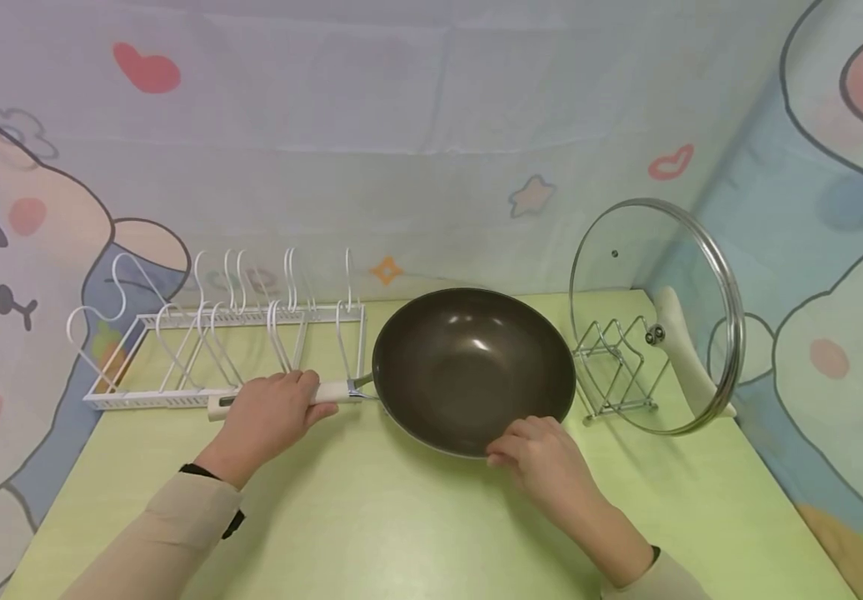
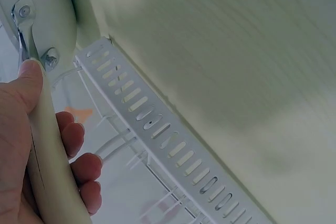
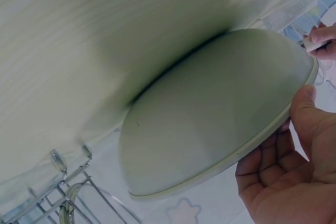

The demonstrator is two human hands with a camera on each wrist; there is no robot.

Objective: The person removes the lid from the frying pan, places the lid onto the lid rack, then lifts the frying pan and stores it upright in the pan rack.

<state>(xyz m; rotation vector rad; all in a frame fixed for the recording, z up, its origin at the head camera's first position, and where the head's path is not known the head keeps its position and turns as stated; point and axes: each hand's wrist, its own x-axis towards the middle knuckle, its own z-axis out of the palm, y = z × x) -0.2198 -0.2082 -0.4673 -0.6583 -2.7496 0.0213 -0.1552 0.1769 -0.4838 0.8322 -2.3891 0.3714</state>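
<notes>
A dark-coated wok with a pale outside sits upright on the table, its handle pointing left. My left hand grips the cream handle, fingers wrapped round it and the thumb lying along it near the metal joint. At the near right rim, my right hand pinches the wok's edge. In the right wrist view this hand has its thumb on the outer side and curled fingers partly hidden behind the rim.
Behind the handle stands a white wire rack with upright loops. To the right, a small chrome rack holds a glass lid on edge, its cream handle facing right. A patterned cloth hangs behind the green table.
</notes>
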